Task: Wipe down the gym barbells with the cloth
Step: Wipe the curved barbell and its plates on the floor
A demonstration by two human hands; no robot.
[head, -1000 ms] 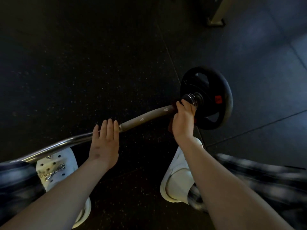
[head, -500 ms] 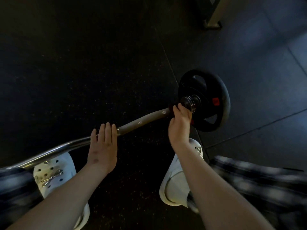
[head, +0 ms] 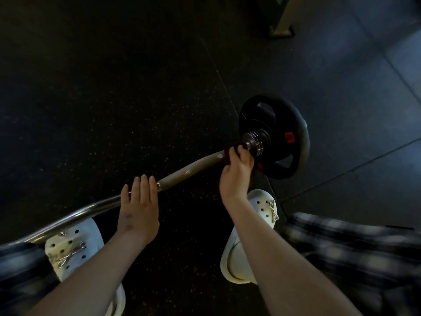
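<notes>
A curved barbell (head: 189, 171) runs from the lower left up to a black weight plate (head: 276, 136) at the right. Its left part is shiny chrome, its right part dull grey. My left hand (head: 139, 206) lies flat on the bar with straight fingers, where chrome meets grey. My right hand (head: 237, 172) grips a dark red cloth (head: 230, 149) wrapped round the bar just before the ribbed metal collar (head: 256, 141). Most of the cloth is hidden under my fingers.
The bar hangs above a dark speckled rubber floor (head: 114, 99). My two white clogs (head: 75, 247) (head: 248, 236) stand under it, with plaid trouser legs (head: 353, 254) at both lower corners. A metal frame foot (head: 281, 30) stands at the top right.
My right hand with the cloth has slid a little left along the bar, away from the collar. My left hand has stayed flat on the bar.
</notes>
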